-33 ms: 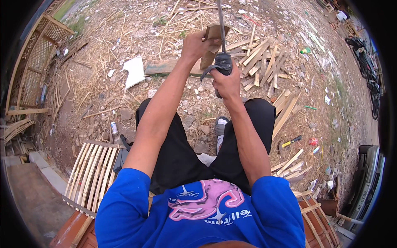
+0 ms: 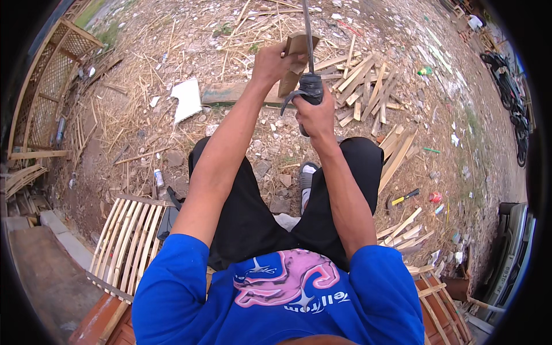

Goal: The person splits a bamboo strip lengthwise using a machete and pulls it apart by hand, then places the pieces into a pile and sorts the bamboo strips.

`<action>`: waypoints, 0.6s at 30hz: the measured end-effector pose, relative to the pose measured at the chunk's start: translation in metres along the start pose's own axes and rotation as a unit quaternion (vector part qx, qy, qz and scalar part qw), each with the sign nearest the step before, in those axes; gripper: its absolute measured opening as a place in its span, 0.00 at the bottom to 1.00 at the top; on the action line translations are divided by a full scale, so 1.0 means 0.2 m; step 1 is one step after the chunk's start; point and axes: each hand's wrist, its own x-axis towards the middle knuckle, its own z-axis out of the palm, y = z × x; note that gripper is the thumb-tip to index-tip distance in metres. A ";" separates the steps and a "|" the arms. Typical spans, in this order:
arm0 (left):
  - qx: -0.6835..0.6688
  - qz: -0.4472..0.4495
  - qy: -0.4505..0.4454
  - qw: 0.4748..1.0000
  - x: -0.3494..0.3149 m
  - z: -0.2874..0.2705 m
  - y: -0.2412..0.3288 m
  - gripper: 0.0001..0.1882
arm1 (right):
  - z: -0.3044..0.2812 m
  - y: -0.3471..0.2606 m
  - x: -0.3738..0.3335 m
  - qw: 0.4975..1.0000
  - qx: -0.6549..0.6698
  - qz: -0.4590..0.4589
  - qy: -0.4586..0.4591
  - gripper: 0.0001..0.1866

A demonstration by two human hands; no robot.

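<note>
My left hand [image 2: 269, 66] is closed round a short, wide brown piece of split bamboo or wood [image 2: 300, 45], held upright beyond my knees. Close beside it, my right hand [image 2: 318, 115] grips the black-wrapped handle of a long, narrow blade, a machete [image 2: 309, 40] seen nearly edge-on. A loose dark strap hangs from the handle's wrapping. The blade points away from me and passes in front of the piece's right edge; whether they touch I cannot tell. Behind both hands a thick greenish-brown log or plank [image 2: 230, 94] lies on the ground.
Split strips [image 2: 368, 86] are heaped right of the blade, with more by my right knee. A yellow-and-black-handled tool [image 2: 405, 197] lies farther right. A white sheet scrap [image 2: 186, 100] is at left. Slatted frames [image 2: 123, 241] flank me; a motorcycle [image 2: 506, 80] stands at the far right.
The loose strap on the machete handle has shifted slightly. Both hands and the held piece look the same.
</note>
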 end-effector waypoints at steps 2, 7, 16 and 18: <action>-0.005 0.003 0.003 1.000 0.00 -0.01 0.00 0.20 | 0.00 0.00 0.00 1.000 -0.001 -0.005 -0.002 0.16; -0.015 0.003 0.007 1.000 -0.01 -0.01 0.00 0.20 | 0.01 0.01 0.01 1.000 -0.020 0.006 0.003 0.17; -0.021 -0.006 0.002 1.000 0.00 -0.01 -0.02 0.20 | 0.01 0.03 0.02 1.000 -0.026 -0.001 0.003 0.17; -0.012 -0.010 0.004 1.000 0.00 -0.01 -0.02 0.20 | 0.02 0.02 0.02 1.000 -0.024 0.004 0.002 0.17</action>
